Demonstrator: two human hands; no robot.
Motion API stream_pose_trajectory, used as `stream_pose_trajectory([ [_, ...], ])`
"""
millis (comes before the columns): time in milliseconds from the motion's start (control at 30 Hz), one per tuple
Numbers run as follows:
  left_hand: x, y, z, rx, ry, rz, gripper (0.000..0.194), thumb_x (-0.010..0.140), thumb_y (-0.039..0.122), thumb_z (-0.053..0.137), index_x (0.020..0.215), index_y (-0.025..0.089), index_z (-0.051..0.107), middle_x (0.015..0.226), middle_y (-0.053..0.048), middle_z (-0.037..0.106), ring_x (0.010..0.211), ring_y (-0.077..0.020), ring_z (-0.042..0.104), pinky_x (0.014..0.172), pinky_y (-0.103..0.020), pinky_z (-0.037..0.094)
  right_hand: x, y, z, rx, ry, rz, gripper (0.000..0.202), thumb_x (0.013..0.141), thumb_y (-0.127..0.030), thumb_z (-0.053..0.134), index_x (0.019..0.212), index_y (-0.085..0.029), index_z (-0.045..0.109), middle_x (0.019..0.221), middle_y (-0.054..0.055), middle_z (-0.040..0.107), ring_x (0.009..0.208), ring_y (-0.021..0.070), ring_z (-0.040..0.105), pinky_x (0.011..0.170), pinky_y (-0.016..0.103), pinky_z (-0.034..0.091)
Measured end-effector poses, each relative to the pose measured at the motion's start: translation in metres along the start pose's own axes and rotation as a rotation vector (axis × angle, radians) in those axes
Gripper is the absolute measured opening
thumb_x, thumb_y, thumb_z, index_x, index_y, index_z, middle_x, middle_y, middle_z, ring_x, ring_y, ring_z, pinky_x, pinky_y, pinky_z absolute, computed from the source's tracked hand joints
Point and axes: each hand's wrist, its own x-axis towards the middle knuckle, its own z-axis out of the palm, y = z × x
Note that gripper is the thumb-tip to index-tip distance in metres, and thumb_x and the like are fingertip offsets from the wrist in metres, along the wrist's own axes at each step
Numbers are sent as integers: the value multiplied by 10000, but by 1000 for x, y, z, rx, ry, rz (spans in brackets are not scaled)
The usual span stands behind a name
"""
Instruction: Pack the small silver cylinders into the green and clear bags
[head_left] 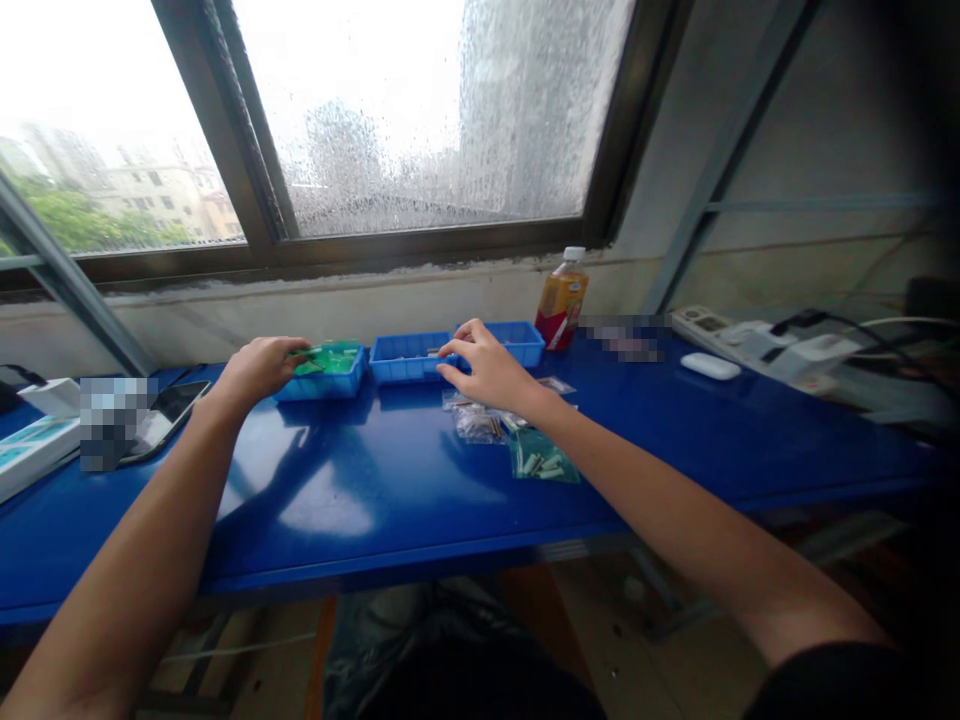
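My left hand [259, 368] reaches to the left blue bin [330, 386], which holds green plastic bags [334, 357]. Its fingers are closed at the bin's left side, and what they pinch is too small to make out. Over the right end of the middle blue bin [405, 372] is my right hand [487, 368], fingers curled. A small silvery rod-like piece [433, 352] shows at its fingertips and appears held. Beneath the right wrist lie clear plastic bags [478, 425] of small parts and a green bag [544, 458] with pale cylindrical pieces.
A third blue bin [517, 345] stands behind my right hand, beside a drink bottle [562, 300]. Rightward are a white case [710, 366] and a power strip with plugs [795, 360]. A phone [176, 402] and white box [37, 450] lie left on the blue table [337, 500].
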Motion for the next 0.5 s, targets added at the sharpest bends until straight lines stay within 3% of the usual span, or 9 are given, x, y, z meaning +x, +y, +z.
stream_pose_trajectory([
  [133, 5, -4, 1, -41, -55, 11, 441, 792, 314, 397, 1144, 156, 609, 1074, -162, 652, 996, -314, 595, 811, -372, 455, -2, 1, 3, -5, -36, -8, 244, 805, -320, 548, 968, -165, 642, 990, 79, 435, 963, 193, 492, 927, 360, 401],
  [267, 8, -4, -2, -122, -110, 46, 430, 717, 216, 438, 1090, 169, 648, 1047, -104, 675, 975, -254, 611, 833, -302, 459, -2, 3, 6, -15, -59, -10, 240, 806, -330, 551, 965, -176, 642, 989, 73, 432, 964, 192, 495, 919, 366, 408],
  [500, 18, -12, -10, -45, -146, 46, 411, 700, 139, 476, 1064, 186, 661, 1021, -91, 685, 921, -222, 623, 801, -275, 461, -1, 4, 6, -21, -81, 9, 242, 797, -327, 563, 966, -173, 642, 990, 75, 433, 988, 197, 490, 934, 364, 402],
])
